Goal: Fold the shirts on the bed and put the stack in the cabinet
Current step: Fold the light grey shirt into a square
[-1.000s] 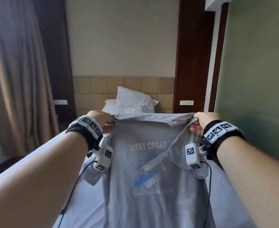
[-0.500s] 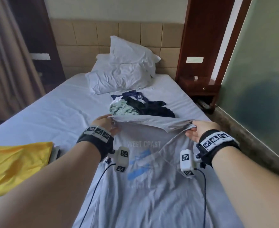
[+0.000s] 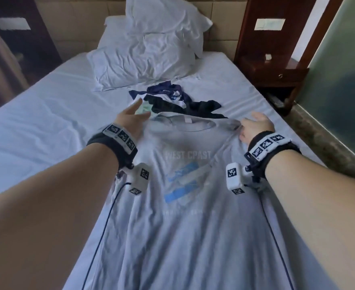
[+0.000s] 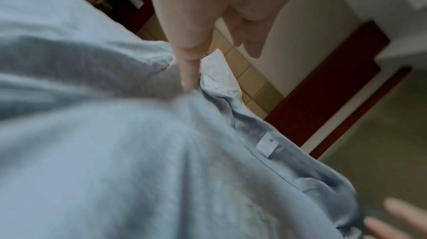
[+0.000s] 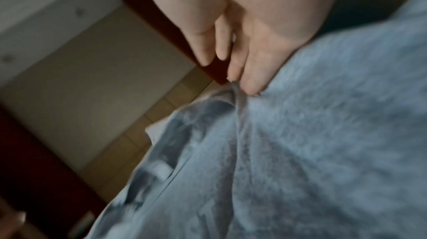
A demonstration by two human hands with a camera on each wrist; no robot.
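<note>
Grey shirt [image 3: 185, 206] lies print-up along the bed [image 3: 36, 126], collar at 12 o'clock from you, hem running off the near edge of the head view. Judged step: spreading it flat before the first fold.

Your left hand [image 3: 130, 120] sits at the shirt's 11 o'clock shoulder, fingers straight and splayed, holding nothing; the left wrist view shows one fingertip touching the cloth by the collar. Your right hand [image 3: 256, 127] is at the 1 o'clock shoulder, fingers extended on the fabric edge. The wrist view is blurred there, so you cannot tell for certain whether a fold of cloth is nipped between them; it reads as released.

Notes for doing this well:
- Body is rippled lengthwise below the print. Sweep flat palms from collar toward 6 o'clock, then outward to 3 and 9.
- Right shoulder is bunched under your fingers; tug that seam toward 2 o'clock until the collar sits centred.
- Sleeves are not clearly visible; find and lay them out before folding in.
- Unfolded pile [image 3: 172, 101] lies just past the collar at 12 o'clock, nearly touching. Keep the shirt off it.
- Wrist cables trail over the fabric; mind they don't drag the cloth.
</note>
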